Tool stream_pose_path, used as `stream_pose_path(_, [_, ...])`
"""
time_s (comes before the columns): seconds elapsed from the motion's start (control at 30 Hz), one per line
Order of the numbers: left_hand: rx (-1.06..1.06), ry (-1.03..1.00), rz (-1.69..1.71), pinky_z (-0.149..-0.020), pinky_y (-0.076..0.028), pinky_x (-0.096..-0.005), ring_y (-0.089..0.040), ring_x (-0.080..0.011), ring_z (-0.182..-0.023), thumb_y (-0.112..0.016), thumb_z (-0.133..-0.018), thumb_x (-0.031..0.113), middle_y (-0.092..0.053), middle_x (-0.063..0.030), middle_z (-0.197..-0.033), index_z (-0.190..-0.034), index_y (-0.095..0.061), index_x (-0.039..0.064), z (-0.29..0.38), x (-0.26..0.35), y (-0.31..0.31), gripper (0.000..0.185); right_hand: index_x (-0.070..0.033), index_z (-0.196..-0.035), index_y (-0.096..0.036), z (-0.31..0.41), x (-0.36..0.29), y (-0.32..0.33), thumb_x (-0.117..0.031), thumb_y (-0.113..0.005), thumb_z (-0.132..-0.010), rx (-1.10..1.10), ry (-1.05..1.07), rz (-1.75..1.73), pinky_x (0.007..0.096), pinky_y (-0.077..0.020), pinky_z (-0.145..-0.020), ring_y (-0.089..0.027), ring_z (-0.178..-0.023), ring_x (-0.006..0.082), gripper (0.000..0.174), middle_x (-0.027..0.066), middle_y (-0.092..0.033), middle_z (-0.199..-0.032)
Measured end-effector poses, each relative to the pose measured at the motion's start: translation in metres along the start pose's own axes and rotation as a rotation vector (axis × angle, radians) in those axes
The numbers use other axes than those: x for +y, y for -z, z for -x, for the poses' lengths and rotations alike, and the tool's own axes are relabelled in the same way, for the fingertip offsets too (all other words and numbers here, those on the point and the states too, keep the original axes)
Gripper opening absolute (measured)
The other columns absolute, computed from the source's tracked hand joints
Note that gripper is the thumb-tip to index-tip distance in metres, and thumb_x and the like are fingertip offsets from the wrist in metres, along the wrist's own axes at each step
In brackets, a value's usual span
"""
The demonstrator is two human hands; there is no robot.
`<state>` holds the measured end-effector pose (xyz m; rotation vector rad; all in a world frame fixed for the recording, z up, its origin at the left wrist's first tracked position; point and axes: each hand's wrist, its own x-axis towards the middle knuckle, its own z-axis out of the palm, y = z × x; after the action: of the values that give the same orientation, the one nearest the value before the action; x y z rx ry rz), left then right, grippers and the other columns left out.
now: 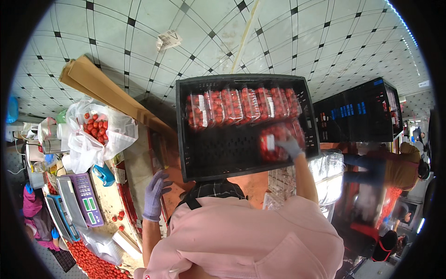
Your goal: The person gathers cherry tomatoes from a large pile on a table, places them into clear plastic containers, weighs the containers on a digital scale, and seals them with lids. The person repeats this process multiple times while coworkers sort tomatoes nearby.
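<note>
A black plastic crate [223, 171] lies before me. Along its far side stands a row of clear plastic punnets of cherry tomatoes [231, 106], several with white labels. My right hand [291, 145], in a light glove, is at a labelled tomato punnet [270, 141] in the crate's near right corner; motion blur hides whether the fingers grip it. Beside that one, another punnet stands by the right wall. My left hand [156, 193], also gloved, is raised left of the crate with its fingers apart and nothing in it.
At left, a table holds a white bag of tomatoes [78, 139], a purple scale [87, 198] and loose tomatoes [94, 258]. Folded cardboard [104, 90] leans beside the crate. Stacked black crates [359, 111] stand at right. Empty clear punnets [281, 181] are near my right arm. Other people stand at both sides.
</note>
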<state>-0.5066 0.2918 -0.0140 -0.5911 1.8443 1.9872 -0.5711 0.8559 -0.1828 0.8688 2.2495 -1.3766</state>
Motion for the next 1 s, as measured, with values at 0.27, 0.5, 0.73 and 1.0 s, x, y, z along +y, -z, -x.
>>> stream_pose_path(0.27, [0.179, 0.034, 0.045, -0.081, -0.051, -0.0305, -0.064, -0.0207, -0.096, -0.051, -0.098, 0.027, -0.059, -0.0125, -0.120, -0.133, -0.049, 0.001, 0.016, -0.019, 0.010, 0.044, -0.005, -0.127, -0.046, 0.016, -0.050, -0.009, -0.027, -0.073, -0.071, 0.294, 0.226, 0.779, 0.0418, -0.0500, -0.085, -0.060, -0.105, 0.0297, 0.066, 0.0180, -0.062, -0.112])
stream_pose_path(0.5, [0.259, 0.066, 0.158, -0.082, -0.051, -0.0294, -0.063, -0.0200, -0.096, -0.054, -0.095, 0.021, -0.063, -0.0116, -0.114, -0.128, -0.053, -0.001, 0.021, -0.040, 0.010, 0.040, -0.011, -0.090, -0.065, 0.015, -0.101, -0.082, -0.025, -0.064, -0.072, 0.019, 0.985, 1.068, 0.0460, -0.0413, -0.094, -0.058, -0.098, 0.0300, 0.023, 0.0122, -0.065, -0.094])
stream_pose_path(0.73, [0.420, -0.017, -0.039, -0.078, -0.049, -0.0277, -0.059, -0.0120, -0.082, -0.056, -0.095, 0.025, -0.065, -0.0071, -0.090, -0.116, -0.060, -0.003, 0.045, -0.042, 0.014, 0.036, -0.017, -0.128, -0.058, 0.010, -0.052, -0.069, -0.043, -0.052, -0.085, -0.211, 0.642, 1.645, 0.0621, -0.0031, -0.113, -0.026, -0.139, 0.0296, 0.050, 0.0047, -0.041, -0.146])
stream_pose_path(1.0, [0.661, 0.092, 0.177, -0.078, -0.049, -0.0278, -0.062, -0.0142, -0.084, -0.059, -0.093, 0.028, -0.068, -0.0093, -0.094, -0.112, -0.064, -0.001, 0.107, -0.082, 0.028, 0.035, -0.018, -0.101, -0.067, -0.052, -0.020, -0.070, -0.036, -0.058, -0.081, -0.136, 0.708, 1.923, 0.0579, -0.0259, -0.106, -0.047, -0.119, 0.0315, 0.028, 0.0078, -0.058, -0.120])
